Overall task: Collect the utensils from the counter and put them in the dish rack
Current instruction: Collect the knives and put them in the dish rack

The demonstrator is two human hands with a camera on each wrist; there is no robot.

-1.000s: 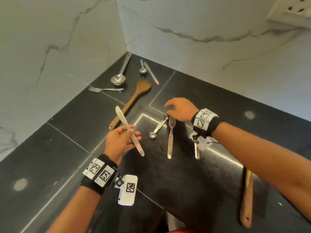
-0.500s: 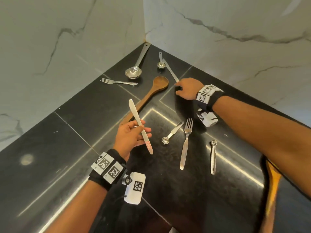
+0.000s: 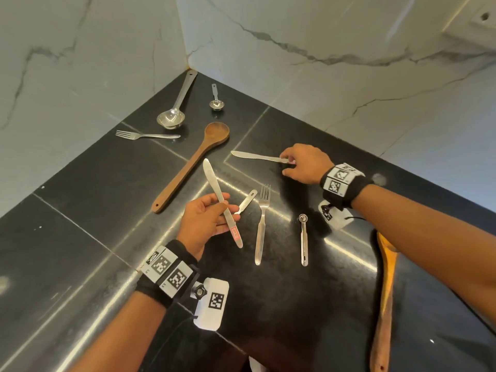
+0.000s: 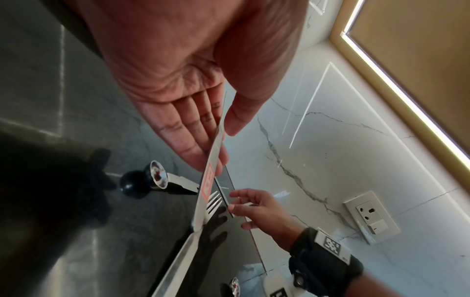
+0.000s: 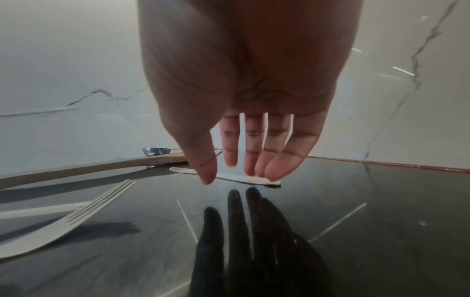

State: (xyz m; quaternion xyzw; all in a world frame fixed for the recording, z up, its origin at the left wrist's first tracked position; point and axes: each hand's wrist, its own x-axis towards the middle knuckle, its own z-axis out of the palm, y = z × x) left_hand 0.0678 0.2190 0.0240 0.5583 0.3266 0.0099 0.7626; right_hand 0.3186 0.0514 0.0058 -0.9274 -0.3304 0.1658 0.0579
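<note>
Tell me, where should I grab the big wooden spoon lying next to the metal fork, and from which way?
Probably grab the wooden spoon around the middle of its long straight handle, coming down from above. It lies flat on the counter, and that stretch has bare counter on both sides for your fingers. Its bowl end sits back near the ladle, so the handle is closer to you.

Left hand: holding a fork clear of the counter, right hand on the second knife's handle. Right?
Not a fork. The head view shows the left hand pinching a table knife clear of the counter; the right hand is on the second knife.
</note>
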